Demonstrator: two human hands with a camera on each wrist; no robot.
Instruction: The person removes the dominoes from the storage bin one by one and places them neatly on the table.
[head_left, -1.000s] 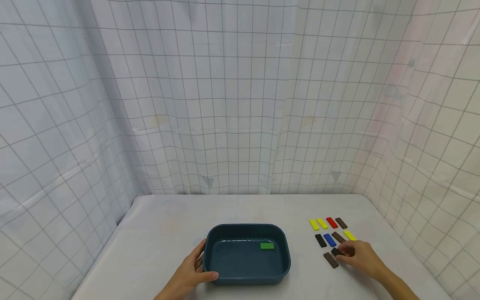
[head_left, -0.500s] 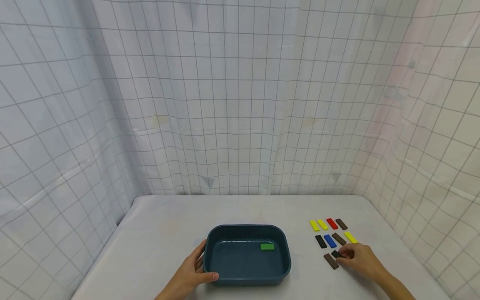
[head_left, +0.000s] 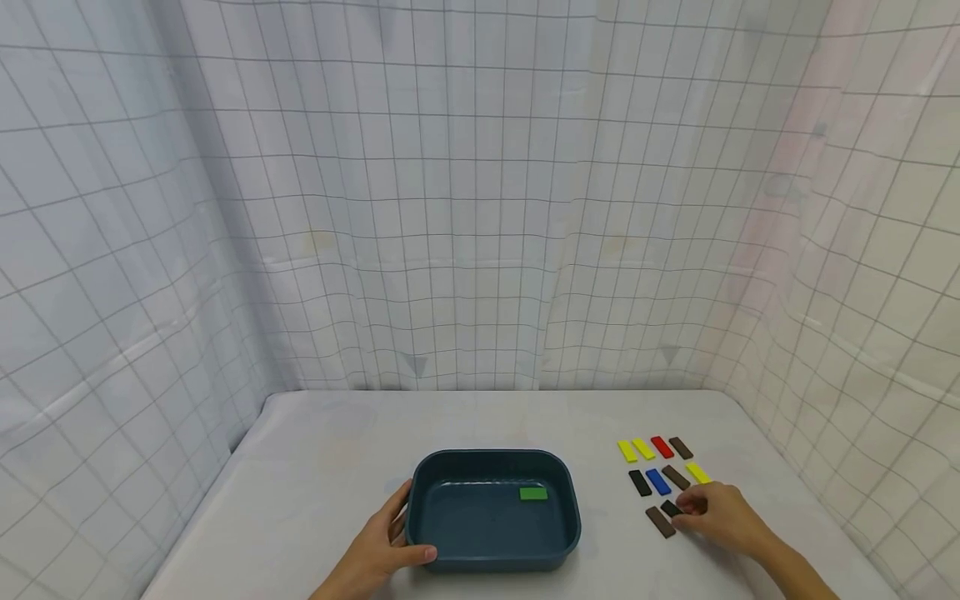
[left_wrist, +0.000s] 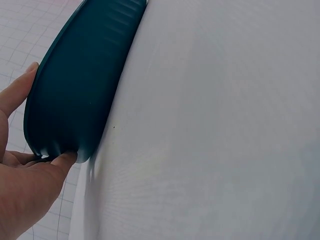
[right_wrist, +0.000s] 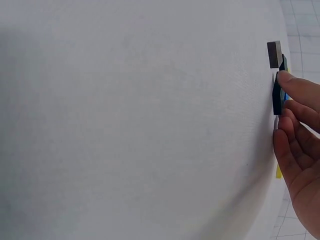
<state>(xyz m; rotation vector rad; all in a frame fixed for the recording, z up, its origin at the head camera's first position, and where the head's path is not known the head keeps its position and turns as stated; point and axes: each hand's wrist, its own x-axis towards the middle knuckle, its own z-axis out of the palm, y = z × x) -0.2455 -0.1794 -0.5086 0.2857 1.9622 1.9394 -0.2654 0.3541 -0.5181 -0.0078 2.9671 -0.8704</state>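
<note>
A dark teal rectangular tub [head_left: 487, 542] stands on the white-covered table with a flat green block [head_left: 533, 493] lying inside. My left hand [head_left: 378, 542] grips its front left corner, thumb on the near side and fingers along the left wall. In the left wrist view the fingers curl round the end of the tub [left_wrist: 80, 85]. My right hand [head_left: 723, 518], low at the right, pinches a small black block [head_left: 670, 507] between thumb and index finger; the fingers hide part of it. The right wrist view has the thumb on this black block [right_wrist: 276, 95], close to the table surface.
Loose flat blocks lie in rows around the right hand: a brown block [head_left: 661, 522], a second black block [head_left: 640, 482], a blue block [head_left: 658, 481], a red block [head_left: 662, 447], and several yellow and brown ones. Gridded white curtains [head_left: 480, 208] enclose the table's back and sides.
</note>
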